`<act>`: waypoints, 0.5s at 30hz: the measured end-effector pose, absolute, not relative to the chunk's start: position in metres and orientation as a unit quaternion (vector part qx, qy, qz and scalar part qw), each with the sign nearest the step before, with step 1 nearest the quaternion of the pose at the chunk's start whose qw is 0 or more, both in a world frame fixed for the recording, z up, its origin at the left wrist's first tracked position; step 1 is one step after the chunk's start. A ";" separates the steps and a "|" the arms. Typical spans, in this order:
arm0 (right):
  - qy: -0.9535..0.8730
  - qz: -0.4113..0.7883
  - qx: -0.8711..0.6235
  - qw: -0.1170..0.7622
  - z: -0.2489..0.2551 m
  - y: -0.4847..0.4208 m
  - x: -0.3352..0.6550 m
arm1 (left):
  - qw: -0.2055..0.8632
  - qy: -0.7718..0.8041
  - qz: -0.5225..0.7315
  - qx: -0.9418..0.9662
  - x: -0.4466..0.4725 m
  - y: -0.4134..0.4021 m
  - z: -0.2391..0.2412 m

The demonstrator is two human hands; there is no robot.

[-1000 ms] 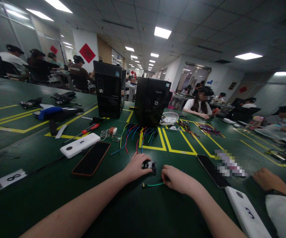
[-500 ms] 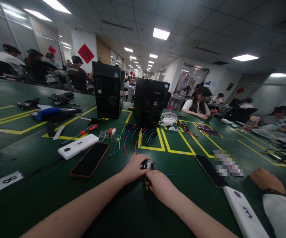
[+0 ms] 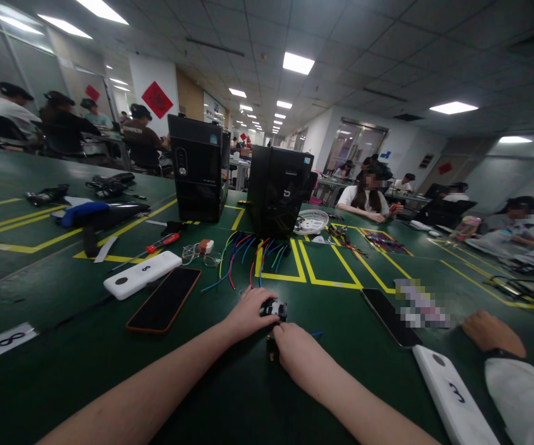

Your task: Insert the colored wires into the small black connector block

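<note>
Now left hand (image 3: 247, 316) grips connector (image 3: 275, 307), steadying it; right hand (image 3: 300, 353), fingers curled, hides its hold. Alignment likely matters next.

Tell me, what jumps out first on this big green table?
Two hands meet in the middle: the left hand grips a small black part, and the right hand sits close beside it. Behind them, colourful wires spill out before two black computer towers.

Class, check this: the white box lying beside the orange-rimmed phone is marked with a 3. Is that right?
No. The head view shows the white box beside the orange-rimmed phone marked 8, not 3. The 3 is on a second white box at the right.
</note>
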State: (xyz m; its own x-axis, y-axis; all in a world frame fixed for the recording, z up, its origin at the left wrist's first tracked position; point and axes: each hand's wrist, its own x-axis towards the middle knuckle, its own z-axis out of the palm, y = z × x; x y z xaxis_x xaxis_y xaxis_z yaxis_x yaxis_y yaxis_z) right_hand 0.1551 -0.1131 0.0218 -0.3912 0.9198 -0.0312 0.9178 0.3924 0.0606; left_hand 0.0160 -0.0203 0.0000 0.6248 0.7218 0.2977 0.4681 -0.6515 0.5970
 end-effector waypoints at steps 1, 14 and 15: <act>0.832 0.014 0.553 0.023 0.022 -0.114 0.156 | 0.239 0.342 0.265 0.869 0.016 -0.021 0.000; 0.783 -0.049 0.597 -0.168 0.057 -0.099 0.174 | 0.221 0.328 0.263 0.880 0.017 -0.019 -0.002; 0.781 -0.048 0.603 -0.158 0.055 -0.096 0.178 | 0.217 0.326 0.264 0.881 0.017 -0.020 -0.002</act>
